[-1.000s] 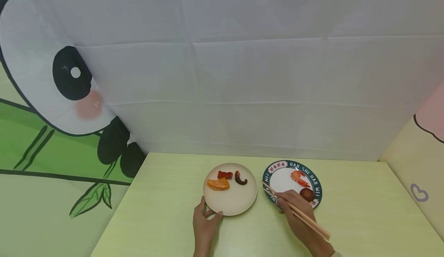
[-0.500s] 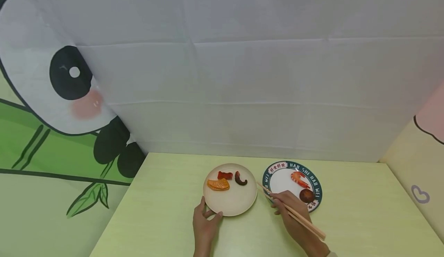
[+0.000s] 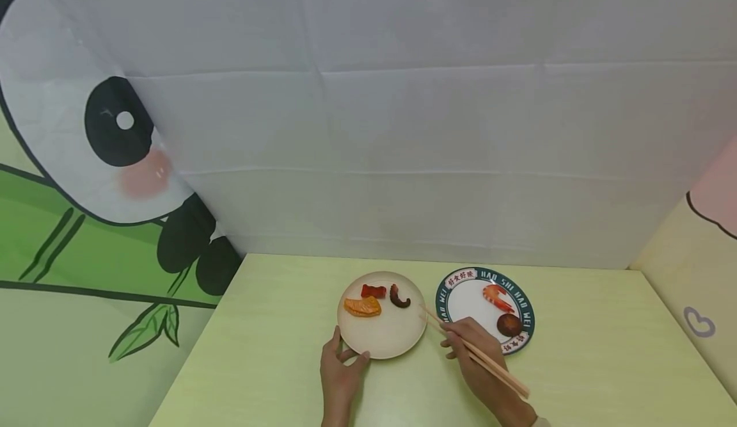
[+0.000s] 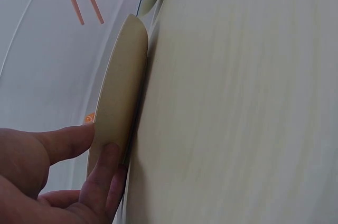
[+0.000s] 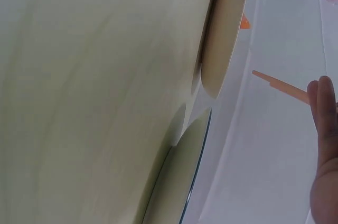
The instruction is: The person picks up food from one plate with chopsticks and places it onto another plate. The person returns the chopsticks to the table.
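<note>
My left hand holds the near-left edge of a round beige plate; in the left wrist view, its fingers lie against the plate's outer wall. An orange striped slice, a small red piece and a dark curved piece lie on this plate. My right hand holds wooden chopsticks, their tips over the beige plate's right rim with nothing between them. Near that hand, a green-rimmed white plate bears a shrimp and a round brown piece. The hand covers its near-left rim.
Both plates stand side by side on a pale yellow table. A white cloth hangs behind the table's back edge. At the left is a panel with a cartoon panda, and a printed panel borders the right side.
My right hand has moved left with the chopsticks, whose tips passed from the green-rimmed plate to the beige plate's right rim. My left hand and the food have stayed in place.
</note>
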{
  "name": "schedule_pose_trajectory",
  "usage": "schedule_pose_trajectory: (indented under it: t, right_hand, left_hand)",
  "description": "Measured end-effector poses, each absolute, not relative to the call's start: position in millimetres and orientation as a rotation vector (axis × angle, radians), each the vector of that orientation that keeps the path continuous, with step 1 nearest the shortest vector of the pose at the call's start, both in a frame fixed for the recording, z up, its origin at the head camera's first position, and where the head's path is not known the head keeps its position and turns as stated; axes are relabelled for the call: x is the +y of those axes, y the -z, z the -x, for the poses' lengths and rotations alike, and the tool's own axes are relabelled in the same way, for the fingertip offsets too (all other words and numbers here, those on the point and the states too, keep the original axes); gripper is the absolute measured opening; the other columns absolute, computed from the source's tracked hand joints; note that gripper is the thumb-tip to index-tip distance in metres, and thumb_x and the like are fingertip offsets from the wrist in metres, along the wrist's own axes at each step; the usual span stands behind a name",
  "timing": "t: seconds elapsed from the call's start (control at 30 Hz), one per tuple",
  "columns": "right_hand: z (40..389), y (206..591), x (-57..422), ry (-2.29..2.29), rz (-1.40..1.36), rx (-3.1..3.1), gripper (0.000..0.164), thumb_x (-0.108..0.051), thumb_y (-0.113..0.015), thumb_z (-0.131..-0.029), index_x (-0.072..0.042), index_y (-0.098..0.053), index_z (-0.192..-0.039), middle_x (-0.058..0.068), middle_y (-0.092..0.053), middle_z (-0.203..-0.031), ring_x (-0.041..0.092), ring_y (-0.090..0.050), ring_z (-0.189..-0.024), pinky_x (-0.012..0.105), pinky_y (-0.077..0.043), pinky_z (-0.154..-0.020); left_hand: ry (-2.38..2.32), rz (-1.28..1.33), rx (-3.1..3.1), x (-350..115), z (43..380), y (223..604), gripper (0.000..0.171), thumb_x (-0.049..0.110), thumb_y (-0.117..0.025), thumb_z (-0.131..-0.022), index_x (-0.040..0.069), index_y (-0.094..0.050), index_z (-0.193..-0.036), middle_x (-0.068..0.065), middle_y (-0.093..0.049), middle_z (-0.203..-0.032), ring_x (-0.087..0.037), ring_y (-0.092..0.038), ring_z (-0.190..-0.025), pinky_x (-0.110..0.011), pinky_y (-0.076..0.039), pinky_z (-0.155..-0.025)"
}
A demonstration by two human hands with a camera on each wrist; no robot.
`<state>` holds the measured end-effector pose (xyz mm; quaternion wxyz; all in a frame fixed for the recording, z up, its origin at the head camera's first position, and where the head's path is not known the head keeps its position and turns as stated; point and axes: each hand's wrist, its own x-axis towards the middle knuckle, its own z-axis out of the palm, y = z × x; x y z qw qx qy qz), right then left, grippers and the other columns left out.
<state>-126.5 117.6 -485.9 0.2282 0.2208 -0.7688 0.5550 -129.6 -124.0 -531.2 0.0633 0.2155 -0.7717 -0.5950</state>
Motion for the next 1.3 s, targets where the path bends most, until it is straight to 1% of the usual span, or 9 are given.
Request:
schedule_pose_trajectory:
  t: [0.17,0.43,0.57,0.77,0.93,1.03,1.17,1.3]
  right_hand:
    - [127.5,492.3,116.6,-1.570,-0.577,-2.143,0.027,0.007,-0.057,-0.087,-0.009,-0.068,-0.104,0.002,-0.061,-0.083,0.010,-0.063,-0.069,0.024,-0.051,-0.050]
    - [116.4,465.9,109.6,-1.632,-0.537,-2.159,0.023,0.009,-0.055,-0.087,-0.005,-0.067,-0.102,0.001,-0.060,-0.083,0.011,-0.064,-0.068,0.028,-0.052,-0.051]
    - [115.8,468.1,109.5,-1.654,-0.527,-2.158,0.023,0.007,-0.055,-0.088,-0.006,-0.067,-0.102,0.001,-0.061,-0.084,0.010,-0.064,-0.069,0.028,-0.052,-0.051]
    - [116.9,469.5,108.8,-1.666,-0.560,-2.119,0.024,0.010,-0.054,-0.087,-0.004,-0.066,-0.102,0.003,-0.060,-0.083,0.012,-0.064,-0.069,0.029,-0.052,-0.050]
    - [116.0,467.4,108.6,-1.678,-0.537,-2.138,0.023,0.008,-0.054,-0.088,-0.005,-0.067,-0.103,0.002,-0.061,-0.084,0.011,-0.064,-0.070,0.029,-0.052,-0.051]
    - [115.9,467.3,108.0,-1.669,-0.548,-2.121,0.023,0.009,-0.053,-0.088,-0.005,-0.066,-0.102,0.002,-0.061,-0.084,0.011,-0.064,-0.069,0.029,-0.052,-0.051]
    - [118.8,474.4,107.1,-1.630,-0.576,-2.080,0.026,0.012,-0.054,-0.086,-0.005,-0.066,-0.100,0.002,-0.060,-0.082,0.011,-0.064,-0.067,0.027,-0.051,-0.049]
    - [123.2,486.6,108.5,-1.621,-0.571,-2.096,0.026,0.010,-0.055,-0.087,-0.008,-0.067,-0.102,0.000,-0.061,-0.083,0.010,-0.064,-0.067,0.026,-0.051,-0.049]
  left_hand:
    - [1.794,-0.653,-2.330,-123.4,129.8,531.1,0.082,-0.001,-0.075,-0.070,-0.002,-0.034,-0.140,-0.018,-0.041,-0.133,-0.025,-0.059,-0.093,-0.023,-0.049,-0.062]
    - [1.786,-0.656,-2.332,-124.0,129.8,533.6,0.082,-0.001,-0.076,-0.069,-0.003,-0.034,-0.140,-0.019,-0.040,-0.133,-0.025,-0.059,-0.092,-0.023,-0.049,-0.062]
    - [1.780,-0.656,-2.332,-124.0,129.6,535.4,0.082,-0.001,-0.076,-0.069,-0.002,-0.034,-0.140,-0.019,-0.041,-0.132,-0.025,-0.059,-0.092,-0.023,-0.049,-0.061]
    - [1.784,-0.656,-2.330,-123.4,129.3,534.9,0.082,-0.001,-0.076,-0.069,-0.002,-0.034,-0.140,-0.018,-0.041,-0.132,-0.025,-0.059,-0.092,-0.023,-0.048,-0.062]
    - [1.791,-0.650,-2.329,-122.8,129.4,532.8,0.083,-0.001,-0.076,-0.070,-0.002,-0.034,-0.141,-0.018,-0.040,-0.133,-0.025,-0.059,-0.092,-0.023,-0.048,-0.063]
    - [1.795,-0.648,-2.321,-122.5,129.5,533.2,0.082,-0.002,-0.076,-0.070,-0.002,-0.034,-0.141,-0.018,-0.041,-0.132,-0.025,-0.059,-0.091,-0.023,-0.048,-0.062]
    - [1.794,-0.652,-2.317,-122.5,129.6,534.0,0.082,-0.002,-0.075,-0.069,-0.002,-0.034,-0.141,-0.019,-0.041,-0.131,-0.025,-0.059,-0.091,-0.023,-0.049,-0.062]
    - [1.779,-0.669,-2.337,-122.7,128.7,534.3,0.082,-0.002,-0.075,-0.070,-0.002,-0.034,-0.141,-0.019,-0.041,-0.131,-0.025,-0.059,-0.092,-0.024,-0.049,-0.062]
